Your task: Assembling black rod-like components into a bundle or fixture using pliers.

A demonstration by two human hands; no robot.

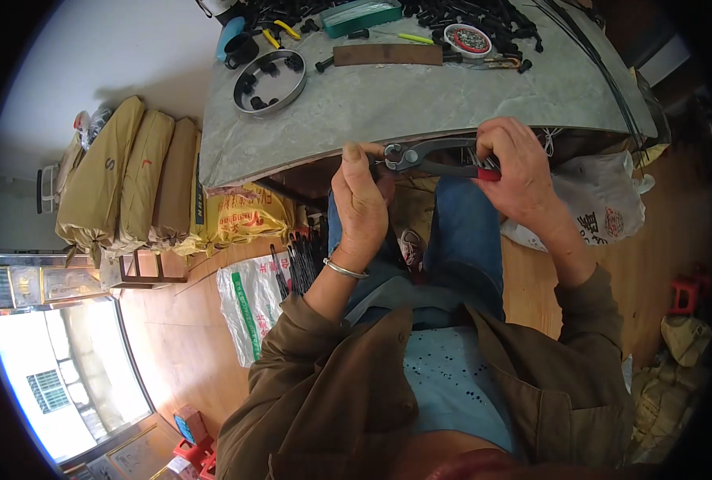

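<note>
My right hand (520, 172) is closed around the handles of a pair of dark pincers (410, 157), with a red grip showing under my fingers. The pincers point left, just off the near edge of the grey table (336, 116) and above my lap. At their jaws, the fingers of my left hand (358, 196) are pinched together, thumb up. A small thing seems to sit between those fingers and the jaws, too small to name. My left wrist wears a silver bangle (346, 270).
On the table stand a round metal tray (282, 86) with black parts, a brown flat bar (388, 54), a small round tub (468, 40), a green box (360, 18) and yellow-handled pliers (280, 34). Brown sacks (100, 180) lean at left; a white plastic bag (592, 196) lies right.
</note>
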